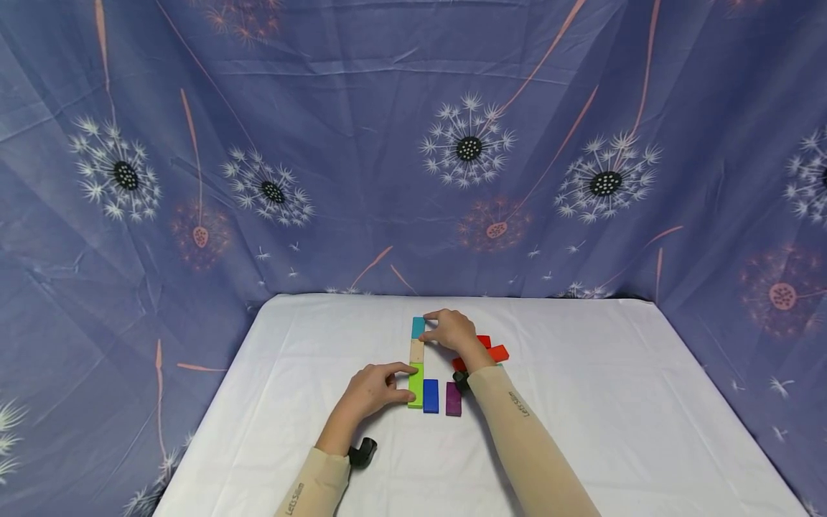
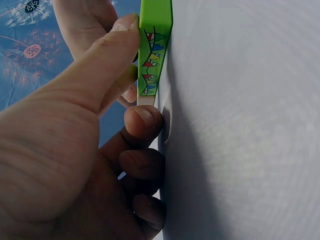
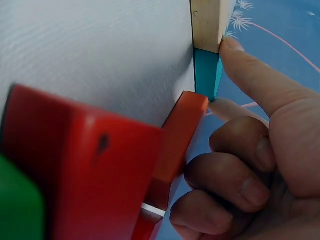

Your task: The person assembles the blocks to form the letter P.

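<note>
A line of blocks runs away from me on the white cloth: a light green block (image 1: 416, 388) with bunting drawn on its side, a plain wooden block (image 1: 416, 352), and a teal block (image 1: 418, 327) at the far end. My left hand (image 1: 371, 390) holds the light green block (image 2: 156, 20) with thumb and index finger; its other fingers curl near the cloth. At the far end, my right hand (image 1: 454, 330) has its thumb by the joint of wooden block (image 3: 206, 25) and teal block (image 3: 207, 72), index finger at the teal block's far end.
A blue block (image 1: 431, 396) lies right beside the light green one, and a purple block (image 1: 454, 399) stands slightly apart. Several red blocks (image 1: 498, 353) lie under and beside my right wrist, with a dark green block (image 3: 20, 200) close by. A patterned curtain (image 1: 362, 165) hangs behind the table (image 1: 581, 373).
</note>
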Tool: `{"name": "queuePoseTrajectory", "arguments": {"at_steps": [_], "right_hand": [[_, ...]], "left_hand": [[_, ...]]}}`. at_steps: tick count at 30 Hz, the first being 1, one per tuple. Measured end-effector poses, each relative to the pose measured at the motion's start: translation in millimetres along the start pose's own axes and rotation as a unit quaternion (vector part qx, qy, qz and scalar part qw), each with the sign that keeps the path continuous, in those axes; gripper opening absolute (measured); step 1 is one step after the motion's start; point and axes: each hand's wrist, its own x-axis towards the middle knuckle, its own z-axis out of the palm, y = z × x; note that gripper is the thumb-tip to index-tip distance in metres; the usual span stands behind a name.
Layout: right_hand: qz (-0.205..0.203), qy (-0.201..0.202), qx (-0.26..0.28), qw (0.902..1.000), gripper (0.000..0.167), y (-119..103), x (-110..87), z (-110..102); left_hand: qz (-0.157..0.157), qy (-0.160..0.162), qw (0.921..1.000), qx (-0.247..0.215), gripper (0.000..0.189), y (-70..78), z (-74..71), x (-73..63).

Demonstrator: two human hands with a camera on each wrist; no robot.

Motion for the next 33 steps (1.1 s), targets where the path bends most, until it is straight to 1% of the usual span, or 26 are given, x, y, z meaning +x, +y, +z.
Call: {"name": "queuePoseTrajectory", "arguments": {"at_steps": [6, 9, 12, 17, 21, 24, 27, 29, 33], "right_hand": [[-0.008, -0.002, 0.002, 1.0000, 0.065, 2, -1.1, -2], [-0.020, 0.000, 0.023, 0.9995, 0.068, 5, -4.8, -4], [-0.032, 0.006, 0.051, 0.9981, 0.069, 9, -13.4, -8], [-0.053, 0.007, 0.087, 0.9948, 0.070, 14, -39.1, -16], [-0.069, -0.003, 0.101, 0.9925, 0.074, 17, -66.9, -21], [-0.067, 0.004, 0.093, 0.9934, 0.074, 18, -88.1, -21], [-0.062, 0.011, 0.072, 0.9954, 0.076, 20, -106.3, -17], [-0.070, 0.012, 0.060, 0.9957, 0.079, 21, -115.7, -14], [-0.082, 0.011, 0.046, 0.9955, 0.080, 22, -129.4, -7]], "left_hand": [[0.002, -0.002, 1.0000, -0.001, 0.049, 0.3, 0.1, 0.5], [-0.001, -0.003, 1.0000, -0.002, 0.049, 0.3, 0.6, 0.9], [-0.005, -0.005, 1.0000, -0.003, 0.049, 0.0, 0.6, 1.2], [-0.010, -0.008, 0.9999, 0.001, 0.049, -0.9, 0.2, 1.8], [-0.014, -0.008, 0.9999, 0.000, 0.050, -0.9, -0.8, 2.6], [-0.016, -0.009, 0.9998, -0.001, 0.050, -0.8, -0.7, 2.8], [-0.016, -0.009, 0.9998, 0.000, 0.049, -0.8, -0.2, 2.6], [-0.015, -0.007, 0.9999, 0.001, 0.049, -0.5, -0.1, 2.3], [-0.015, -0.005, 0.9999, 0.000, 0.049, 0.7, 0.1, 1.8]]}}
